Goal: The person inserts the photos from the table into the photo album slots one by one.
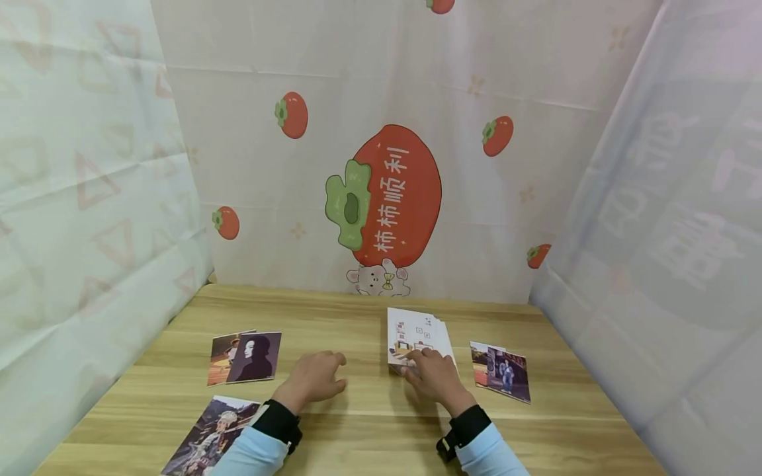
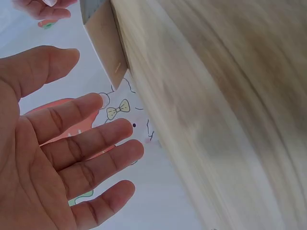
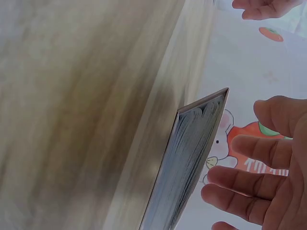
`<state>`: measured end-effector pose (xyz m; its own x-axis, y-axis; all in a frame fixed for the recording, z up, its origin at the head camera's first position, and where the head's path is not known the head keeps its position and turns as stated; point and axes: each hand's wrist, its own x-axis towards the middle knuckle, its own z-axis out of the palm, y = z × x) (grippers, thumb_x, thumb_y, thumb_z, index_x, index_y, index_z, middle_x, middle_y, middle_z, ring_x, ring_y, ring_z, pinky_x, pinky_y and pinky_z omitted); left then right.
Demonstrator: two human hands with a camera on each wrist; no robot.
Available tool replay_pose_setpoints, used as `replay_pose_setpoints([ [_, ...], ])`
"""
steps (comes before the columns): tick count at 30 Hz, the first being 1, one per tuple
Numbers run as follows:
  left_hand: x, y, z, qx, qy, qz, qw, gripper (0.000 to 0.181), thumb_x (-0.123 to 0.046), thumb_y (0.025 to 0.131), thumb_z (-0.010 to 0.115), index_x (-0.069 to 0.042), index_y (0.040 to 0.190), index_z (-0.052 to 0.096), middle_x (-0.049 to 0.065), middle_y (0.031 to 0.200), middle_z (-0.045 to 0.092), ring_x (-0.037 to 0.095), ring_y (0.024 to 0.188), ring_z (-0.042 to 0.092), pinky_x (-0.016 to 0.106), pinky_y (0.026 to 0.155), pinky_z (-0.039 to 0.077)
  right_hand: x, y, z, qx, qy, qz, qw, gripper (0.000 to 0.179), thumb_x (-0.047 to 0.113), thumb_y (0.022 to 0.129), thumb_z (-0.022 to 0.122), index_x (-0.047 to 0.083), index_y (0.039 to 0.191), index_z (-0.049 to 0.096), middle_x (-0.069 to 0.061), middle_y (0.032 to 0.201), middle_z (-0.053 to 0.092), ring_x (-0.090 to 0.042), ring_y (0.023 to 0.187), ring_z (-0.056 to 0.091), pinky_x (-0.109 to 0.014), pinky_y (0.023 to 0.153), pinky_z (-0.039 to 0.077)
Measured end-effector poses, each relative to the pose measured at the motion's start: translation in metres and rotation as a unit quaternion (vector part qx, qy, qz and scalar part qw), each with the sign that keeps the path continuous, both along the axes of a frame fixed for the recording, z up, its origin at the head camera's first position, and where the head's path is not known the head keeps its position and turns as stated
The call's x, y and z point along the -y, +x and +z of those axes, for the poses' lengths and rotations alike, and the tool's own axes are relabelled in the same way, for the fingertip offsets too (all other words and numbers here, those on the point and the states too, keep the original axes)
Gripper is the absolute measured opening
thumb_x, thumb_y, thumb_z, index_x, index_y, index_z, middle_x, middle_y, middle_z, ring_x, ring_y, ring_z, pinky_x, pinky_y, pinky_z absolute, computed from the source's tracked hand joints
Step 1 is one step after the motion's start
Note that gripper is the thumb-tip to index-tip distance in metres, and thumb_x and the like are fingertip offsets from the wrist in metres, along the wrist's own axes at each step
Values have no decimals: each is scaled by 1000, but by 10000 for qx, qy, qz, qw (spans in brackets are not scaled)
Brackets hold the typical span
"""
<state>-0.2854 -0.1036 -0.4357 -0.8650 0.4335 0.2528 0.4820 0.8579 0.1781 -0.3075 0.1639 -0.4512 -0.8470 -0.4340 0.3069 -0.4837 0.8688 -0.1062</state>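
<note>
A photo album with a white printed cover lies closed right of the table's middle. Its thick stack of pages shows from the side in the right wrist view. My right hand hovers at the album's near edge, fingers spread loosely and holding nothing. Over the bare wood left of the album, my left hand is held with relaxed, parted fingers and an empty palm. The album's corner appears beyond the left thumb in the left wrist view.
Two overlapping photos, the front one dark, lie to the left. Another photo lies nearer, partly covered by the left sleeve. On the right is a second overlapping pair. A printed curtain hangs behind the table.
</note>
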Motion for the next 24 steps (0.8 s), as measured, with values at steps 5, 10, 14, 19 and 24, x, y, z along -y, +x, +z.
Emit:
replay_pose_setpoints([
  [5, -5, -3, -1, -12, 21, -62, 10000, 31, -27, 78, 70, -6, 100, 65, 9, 92, 65, 24, 81, 61, 40, 64, 48, -2, 1, 1, -35, -88, 14, 10000, 32, 33, 90, 58, 9, 110, 63, -11, 99, 61, -31, 93, 57, -54, 70, 43],
  [10, -7, -4, -3, -94, 11, -151, 9998, 30, -26, 77, 70, -6, 99, 65, 8, 90, 65, 24, 79, 61, 39, 61, 48, -4, 1, 0, -65, -38, -28, 10000, 32, 33, 90, 58, 8, 110, 63, -11, 99, 61, -32, 92, 57, -55, 70, 43],
  [14, -10, -5, 0, -87, 15, -167, 9998, 31, -26, 77, 70, -6, 100, 65, 8, 90, 64, 23, 79, 61, 39, 60, 48, -6, 0, 0, -124, -60, -54, 9999, 32, 33, 89, 60, 8, 109, 63, -11, 99, 61, -32, 90, 57, -54, 69, 43],
  [19, -18, -9, 5, -132, -18, -211, 9997, 32, -26, 79, 69, -6, 103, 65, 8, 92, 65, 22, 80, 61, 37, 61, 48, -8, -1, 1, -170, -68, -70, 9998, 31, 32, 89, 60, 8, 110, 63, -12, 99, 60, -32, 90, 57, -54, 68, 43],
  [24, -27, -13, 9, -74, -63, -336, 9994, 32, -27, 80, 69, -6, 104, 65, 6, 92, 64, 19, 79, 60, 36, 62, 48, -11, -3, 3, -74, -80, -229, 9997, 32, 32, 89, 60, 8, 111, 63, -12, 100, 60, -33, 92, 57, -54, 69, 43],
])
